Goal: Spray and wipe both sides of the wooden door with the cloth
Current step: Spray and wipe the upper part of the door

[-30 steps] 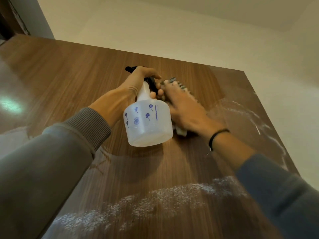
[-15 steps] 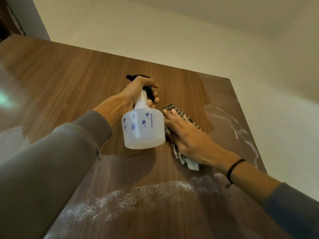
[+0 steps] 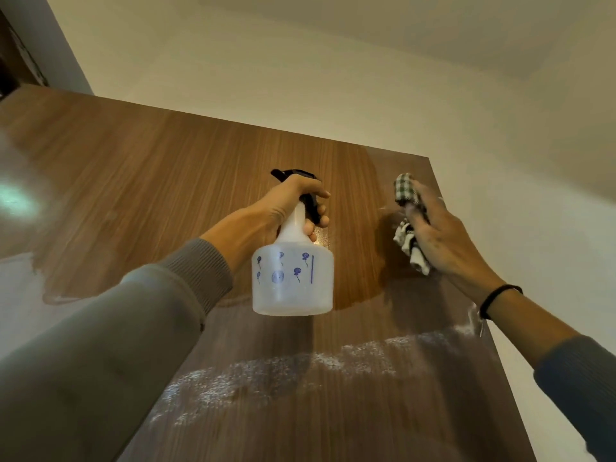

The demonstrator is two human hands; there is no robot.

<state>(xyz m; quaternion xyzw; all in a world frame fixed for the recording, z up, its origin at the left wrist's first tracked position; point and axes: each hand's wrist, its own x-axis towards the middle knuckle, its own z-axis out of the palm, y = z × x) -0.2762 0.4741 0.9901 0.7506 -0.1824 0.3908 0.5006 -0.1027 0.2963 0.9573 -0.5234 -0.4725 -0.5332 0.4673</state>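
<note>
The wooden door point(image 3: 160, 181) fills the view, seen from below, its top edge against the wall. My left hand point(image 3: 283, 208) grips the neck and black trigger of a translucent spray bottle point(image 3: 293, 281) with blue flower marks, held in front of the door's middle. My right hand point(image 3: 440, 238) presses a crumpled checked cloth point(image 3: 408, 221) against the door near its upper right edge; the fingers lie over the cloth. A band of white spray droplets point(image 3: 266, 378) crosses the door below both hands.
A pale wall point(image 3: 300, 78) and ceiling lie above and to the right of the door. The door's right edge point(image 3: 466, 295) runs just past my right wrist, which wears a black band. A dark frame shows at the far upper left.
My right hand has swept the cloth from beside the bottle up and right to the door's upper right edge. The white streaks there are mostly wiped away. The bottle stays in my left hand.
</note>
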